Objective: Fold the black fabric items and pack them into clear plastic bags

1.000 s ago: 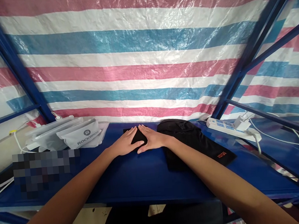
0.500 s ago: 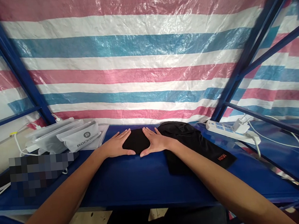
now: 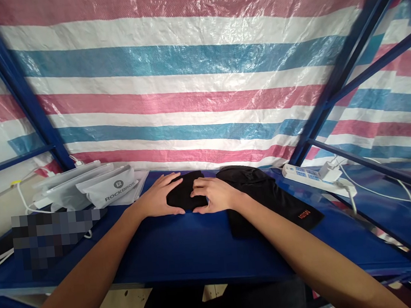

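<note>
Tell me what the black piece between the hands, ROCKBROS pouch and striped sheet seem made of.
The black piece looks like matte fabric: dull, soft-edged. The ROCKBROS pouch is likely frosted plastic: pale, milky. The striped sheet seems glossy woven plastic: bright glints, creases, fine texture.

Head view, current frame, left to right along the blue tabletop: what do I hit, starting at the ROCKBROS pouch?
ROCKBROS pouch → left hand → small black item → right hand → black cloth with orange lettering → power strip.
</note>
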`<state>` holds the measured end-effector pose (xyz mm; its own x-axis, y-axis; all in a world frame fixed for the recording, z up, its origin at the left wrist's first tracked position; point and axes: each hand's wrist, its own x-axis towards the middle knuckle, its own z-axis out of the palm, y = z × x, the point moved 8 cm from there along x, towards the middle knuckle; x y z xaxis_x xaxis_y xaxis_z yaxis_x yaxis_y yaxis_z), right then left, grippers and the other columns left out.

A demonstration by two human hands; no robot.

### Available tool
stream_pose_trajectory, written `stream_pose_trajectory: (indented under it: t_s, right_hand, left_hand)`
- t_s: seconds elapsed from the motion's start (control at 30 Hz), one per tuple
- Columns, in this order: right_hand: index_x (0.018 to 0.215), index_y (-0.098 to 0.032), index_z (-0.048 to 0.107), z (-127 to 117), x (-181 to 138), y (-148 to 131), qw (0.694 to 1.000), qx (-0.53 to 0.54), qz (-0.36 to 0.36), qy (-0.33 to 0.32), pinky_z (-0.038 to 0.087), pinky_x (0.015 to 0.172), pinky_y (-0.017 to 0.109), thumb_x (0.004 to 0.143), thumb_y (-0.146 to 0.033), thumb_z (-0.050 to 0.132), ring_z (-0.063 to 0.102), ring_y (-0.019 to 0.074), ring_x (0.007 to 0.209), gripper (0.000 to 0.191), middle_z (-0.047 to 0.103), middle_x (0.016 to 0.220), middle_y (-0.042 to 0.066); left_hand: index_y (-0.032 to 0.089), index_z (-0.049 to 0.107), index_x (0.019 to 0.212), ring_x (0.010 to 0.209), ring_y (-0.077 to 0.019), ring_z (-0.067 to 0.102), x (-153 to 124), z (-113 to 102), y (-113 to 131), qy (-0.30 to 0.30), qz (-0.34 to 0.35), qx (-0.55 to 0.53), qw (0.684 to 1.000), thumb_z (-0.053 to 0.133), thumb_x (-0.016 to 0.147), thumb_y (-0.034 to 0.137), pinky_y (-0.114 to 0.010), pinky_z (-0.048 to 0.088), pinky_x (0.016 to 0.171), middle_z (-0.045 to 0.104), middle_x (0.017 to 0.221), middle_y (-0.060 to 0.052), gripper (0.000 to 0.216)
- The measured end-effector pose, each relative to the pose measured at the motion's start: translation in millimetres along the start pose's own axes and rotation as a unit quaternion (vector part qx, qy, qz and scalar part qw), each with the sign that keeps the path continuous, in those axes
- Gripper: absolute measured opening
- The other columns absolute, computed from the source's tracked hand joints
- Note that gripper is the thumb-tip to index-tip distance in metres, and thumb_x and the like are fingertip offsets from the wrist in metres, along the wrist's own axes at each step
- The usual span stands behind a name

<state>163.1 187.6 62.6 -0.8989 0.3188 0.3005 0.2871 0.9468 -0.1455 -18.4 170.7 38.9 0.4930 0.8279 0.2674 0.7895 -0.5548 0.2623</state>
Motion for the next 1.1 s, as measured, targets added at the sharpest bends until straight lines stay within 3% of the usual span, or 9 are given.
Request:
stream_pose_trajectory:
  t_s: [0.1,0.17,0.27,0.4,0.53,0.83,0.97,1.1]
  right_hand:
    - [0.125,-0.022,0.077,5,-1,0,0.999,-0.040,-0.004,0.013,0.057,0.095,0.041,0.092,-0.047,0.081,0.070,0.0283,0.102,0.041,0.072,0.113,0.010]
    - [0.125,-0.020,0.075,7,-1,3,0.998,-0.061,-0.012,0.021,0.057,0.094,0.041,0.095,-0.044,0.078,0.070,0.0281,0.103,0.039,0.072,0.112,0.010]
    - [0.132,-0.020,0.073,9,-3,11,0.997,-0.068,-0.013,0.031,0.059,0.094,0.041,0.097,-0.045,0.076,0.069,0.0294,0.110,0.043,0.072,0.117,0.011]
    - [0.139,-0.020,0.071,10,-4,20,0.997,-0.057,-0.017,0.039,0.060,0.095,0.040,0.096,-0.034,0.076,0.069,0.0293,0.116,0.045,0.073,0.124,0.012]
    - [0.135,-0.019,0.073,8,-3,23,0.998,-0.041,-0.013,0.053,0.059,0.091,0.039,0.100,-0.022,0.067,0.073,0.0270,0.104,0.035,0.077,0.115,0.011]
    - [0.121,-0.023,0.076,0,-5,46,0.988,0.078,0.071,0.113,0.055,0.076,0.032,0.106,-0.029,0.066,0.075,0.0209,0.084,0.020,0.081,0.104,0.006]
    - [0.133,-0.026,0.071,3,-7,53,0.981,0.109,0.100,0.125,0.055,0.071,0.030,0.107,-0.032,0.065,0.074,0.0185,0.078,0.027,0.081,0.106,0.004]
    - [0.147,-0.026,0.060,-4,-8,47,0.978,0.099,0.090,0.160,0.058,0.077,0.033,0.109,-0.035,0.062,0.075,0.0194,0.081,0.039,0.080,0.119,0.007]
  left_hand:
    - [0.031,0.074,0.141,0.144,-0.0373,0.057,-2,-9,27,0.043,0.066,-0.017,0.997,0.086,0.083,0.071,-0.051,0.042,0.126,0.062,0.155,-0.010,0.072]
    - [0.030,0.079,0.126,0.127,-0.0320,0.066,-2,-8,34,0.052,0.075,-0.044,0.995,0.085,0.089,0.061,-0.047,0.051,0.115,0.071,0.136,-0.008,0.048]
    - [0.031,0.078,0.125,0.121,-0.0297,0.067,0,0,28,0.051,0.051,-0.074,0.995,0.078,0.097,0.050,-0.045,0.055,0.108,0.070,0.129,-0.007,0.033]
    - [0.031,0.074,0.128,0.124,-0.0289,0.065,1,6,13,0.050,0.022,-0.085,0.995,0.071,0.102,0.044,-0.045,0.054,0.108,0.066,0.134,-0.007,0.029]
    - [0.028,0.072,0.123,0.122,-0.0301,0.066,3,6,8,0.069,0.014,-0.071,0.995,0.076,0.098,0.050,-0.045,0.055,0.106,0.066,0.132,-0.008,0.034]
    - [0.028,0.074,0.123,0.111,-0.0274,0.075,9,-2,-4,0.129,-0.021,-0.103,0.986,0.059,0.109,0.053,-0.041,0.056,0.097,0.079,0.121,-0.004,0.032]
    - [0.028,0.069,0.125,0.112,-0.0272,0.076,9,-3,-10,0.165,-0.041,-0.122,0.978,0.061,0.108,0.053,-0.039,0.058,0.096,0.080,0.121,-0.004,0.031]
    - [0.027,0.063,0.126,0.108,-0.0267,0.077,9,-3,-11,0.195,-0.053,-0.122,0.972,0.059,0.109,0.052,-0.038,0.060,0.092,0.079,0.118,-0.005,0.030]
